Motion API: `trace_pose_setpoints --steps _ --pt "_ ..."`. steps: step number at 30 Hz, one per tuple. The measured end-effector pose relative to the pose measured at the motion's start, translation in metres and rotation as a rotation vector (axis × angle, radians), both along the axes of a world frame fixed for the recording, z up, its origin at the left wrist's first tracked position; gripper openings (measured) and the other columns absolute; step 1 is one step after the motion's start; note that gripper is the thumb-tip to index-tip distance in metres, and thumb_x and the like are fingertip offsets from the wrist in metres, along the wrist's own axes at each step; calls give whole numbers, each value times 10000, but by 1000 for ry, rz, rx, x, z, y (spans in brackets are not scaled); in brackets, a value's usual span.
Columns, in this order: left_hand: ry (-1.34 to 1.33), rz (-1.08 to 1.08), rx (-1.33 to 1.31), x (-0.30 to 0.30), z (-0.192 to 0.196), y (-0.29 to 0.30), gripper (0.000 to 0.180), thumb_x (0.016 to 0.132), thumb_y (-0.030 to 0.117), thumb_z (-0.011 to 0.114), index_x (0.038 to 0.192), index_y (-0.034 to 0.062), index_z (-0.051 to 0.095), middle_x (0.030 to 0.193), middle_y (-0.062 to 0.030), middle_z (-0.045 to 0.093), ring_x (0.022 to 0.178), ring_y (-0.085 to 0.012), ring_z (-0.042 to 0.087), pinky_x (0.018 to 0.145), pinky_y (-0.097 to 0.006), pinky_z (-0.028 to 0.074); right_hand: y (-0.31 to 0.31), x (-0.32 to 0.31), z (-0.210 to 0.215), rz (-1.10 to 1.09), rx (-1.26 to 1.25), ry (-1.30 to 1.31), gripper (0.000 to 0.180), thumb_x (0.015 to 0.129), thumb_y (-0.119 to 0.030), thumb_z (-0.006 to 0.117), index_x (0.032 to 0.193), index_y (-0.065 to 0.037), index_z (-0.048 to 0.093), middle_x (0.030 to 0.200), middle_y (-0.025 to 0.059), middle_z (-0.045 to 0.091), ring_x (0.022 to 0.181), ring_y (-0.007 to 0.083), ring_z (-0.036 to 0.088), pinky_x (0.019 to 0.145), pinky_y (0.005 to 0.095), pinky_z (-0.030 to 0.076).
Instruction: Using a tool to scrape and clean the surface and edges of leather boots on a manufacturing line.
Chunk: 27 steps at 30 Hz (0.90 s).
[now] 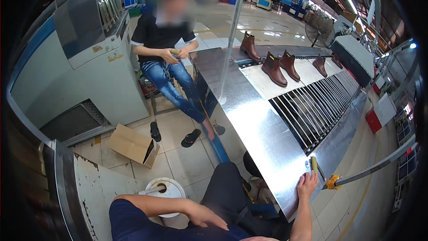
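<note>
My left hand (205, 216) lies against my lap, its fingers stretched out with nothing in them. On the right, my right hand (307, 185) lies on the near end of the shiny metal table (263, 127), fingers loosely spread. Just beyond its fingertips is a short yellow-green stick-like piece (314, 164), beside a thin dark-tipped tool (322, 175). Whether the fingers touch either one I cannot tell. Brown ankle boots (274, 70) stand farther up on the white part of the conveyor line.
A conveyor of metal rollers (312, 114) runs beside the table. A seated person (165, 53) holds a small yellowish thing across from me. On the floor are a cardboard box (133, 145), black slippers (191, 138) and a white bucket (167, 189). A yellow-wrapped rail (370, 169) is at right.
</note>
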State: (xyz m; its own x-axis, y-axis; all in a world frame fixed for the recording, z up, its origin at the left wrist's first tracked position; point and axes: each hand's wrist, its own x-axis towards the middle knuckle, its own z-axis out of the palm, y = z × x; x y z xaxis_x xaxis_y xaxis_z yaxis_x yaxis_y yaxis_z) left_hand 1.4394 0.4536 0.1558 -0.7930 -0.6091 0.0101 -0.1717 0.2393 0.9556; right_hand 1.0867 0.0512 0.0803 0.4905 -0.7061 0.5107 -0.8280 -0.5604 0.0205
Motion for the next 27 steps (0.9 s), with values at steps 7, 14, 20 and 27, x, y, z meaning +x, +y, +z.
trace_pose_setpoints --steps 7,14,20,27 --pt "-49 -61 -119 -1 -6 -21 538 897 22 624 1426 37 529 1495 -191 514 1397 -361 472 1138 -431 409 5 7 6 -35 24 -20 287 916 -169 672 1170 -46 616 1384 212 532 1378 420 434 1173 549 308" --pt "140 138 -347 -47 2 -38 175 999 138 584 1128 18 581 1358 -151 613 1305 -351 551 1082 -434 451 3 0 2 -1 -22 -6 246 945 -175 641 1152 -44 633 1382 224 542 1366 425 449 1159 564 317" --pt "-109 433 -254 -39 20 -21 337 945 270 679 1195 47 640 1237 -136 670 1150 -360 627 969 -458 509 -3 75 -2 245 -22 -218 245 949 -155 634 1167 -44 636 1394 239 541 1330 476 471 1112 563 368" --pt "-414 942 -539 -32 73 -28 302 953 279 688 1141 44 667 1167 -142 694 1145 -326 647 960 -442 522 -36 173 -22 430 1099 -1155 290 1079 -272 532 1203 -48 668 679 -20 516 486 48 404 403 225 301"
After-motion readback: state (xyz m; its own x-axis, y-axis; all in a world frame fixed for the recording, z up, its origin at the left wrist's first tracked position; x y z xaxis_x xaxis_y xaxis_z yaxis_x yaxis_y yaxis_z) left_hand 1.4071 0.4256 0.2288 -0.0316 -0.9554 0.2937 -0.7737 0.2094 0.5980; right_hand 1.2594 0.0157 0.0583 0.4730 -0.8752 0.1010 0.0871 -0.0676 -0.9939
